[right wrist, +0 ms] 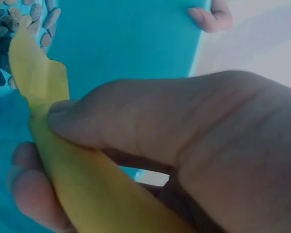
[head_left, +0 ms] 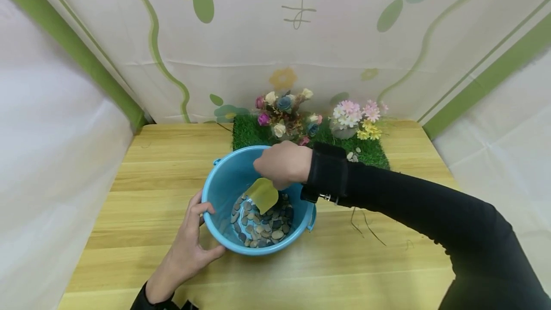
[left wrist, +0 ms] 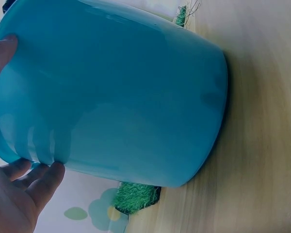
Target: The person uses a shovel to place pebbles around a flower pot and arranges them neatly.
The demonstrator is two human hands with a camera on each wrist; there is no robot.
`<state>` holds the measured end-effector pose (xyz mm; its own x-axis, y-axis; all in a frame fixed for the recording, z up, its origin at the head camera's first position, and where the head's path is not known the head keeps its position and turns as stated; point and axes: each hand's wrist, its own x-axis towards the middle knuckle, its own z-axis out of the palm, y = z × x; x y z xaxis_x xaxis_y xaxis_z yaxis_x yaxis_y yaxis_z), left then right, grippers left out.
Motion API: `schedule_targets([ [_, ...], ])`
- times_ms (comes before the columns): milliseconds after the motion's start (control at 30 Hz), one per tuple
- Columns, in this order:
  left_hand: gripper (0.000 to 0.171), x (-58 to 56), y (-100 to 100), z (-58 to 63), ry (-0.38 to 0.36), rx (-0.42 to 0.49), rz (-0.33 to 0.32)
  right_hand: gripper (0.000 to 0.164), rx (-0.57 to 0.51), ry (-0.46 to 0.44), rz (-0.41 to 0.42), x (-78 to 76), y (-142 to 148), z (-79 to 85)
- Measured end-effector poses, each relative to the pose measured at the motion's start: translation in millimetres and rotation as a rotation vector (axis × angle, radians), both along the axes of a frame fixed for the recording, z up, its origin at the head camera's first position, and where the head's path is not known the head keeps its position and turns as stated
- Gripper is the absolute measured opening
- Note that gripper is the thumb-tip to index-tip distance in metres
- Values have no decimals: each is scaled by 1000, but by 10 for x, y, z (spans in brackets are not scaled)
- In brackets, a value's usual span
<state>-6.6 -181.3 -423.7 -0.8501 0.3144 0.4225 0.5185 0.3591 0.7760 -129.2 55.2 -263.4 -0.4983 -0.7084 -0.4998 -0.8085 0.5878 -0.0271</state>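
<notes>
A blue plastic bucket [head_left: 224, 181] stands on the wooden table, with grey and tan pebbles [head_left: 260, 229] spread over its bottom. My left hand [head_left: 187, 248] grips the bucket's left side, a finger hooked over the rim. In the left wrist view the thumb and fingers lie against the outer wall. Reaching in from the right, my right hand [head_left: 284, 162] holds a yellow shovel [head_left: 263, 196] by its handle. The right wrist view shows the thumb pressed along the handle [right wrist: 82, 170] and fingers curled beneath. The shovel's blade points down at the pebbles.
Behind the bucket lies a green turf mat [head_left: 249, 130] bearing mixed artificial flowers [head_left: 284, 104] and a pot of pink, white and yellow ones [head_left: 349, 116]. A few small stones [head_left: 353, 156] lie on the mat. A flower-printed curtain [head_left: 258, 42] closes off the back.
</notes>
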Motion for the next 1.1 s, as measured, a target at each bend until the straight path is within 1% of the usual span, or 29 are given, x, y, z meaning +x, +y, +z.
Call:
schedule_targets([
  [167,72,1,5,0,3,-2,-3,8,61,21,31,24,-109,-84],
  [333,73,3,7,8,-14,-4,-4,4,64,21,45,35,-194,-197],
  [633,72,2,1,4,-12,-10,-7,6,67,-21,38,52,-235,-352],
  [733,72,-7,3,10,-5,-7,-8,10,70,-34,33,55,-236,-387],
  [833,72,-10,6,13,-6,-5,-9,13,88,-60,17,32,-244,-413],
  [933,72,-9,5,12,-9,-5,-8,11,116,-104,7,-16,-261,-433],
  [1100,72,-9,-1,5,-5,-5,-5,9,164,-155,15,-110,-284,-473],
])
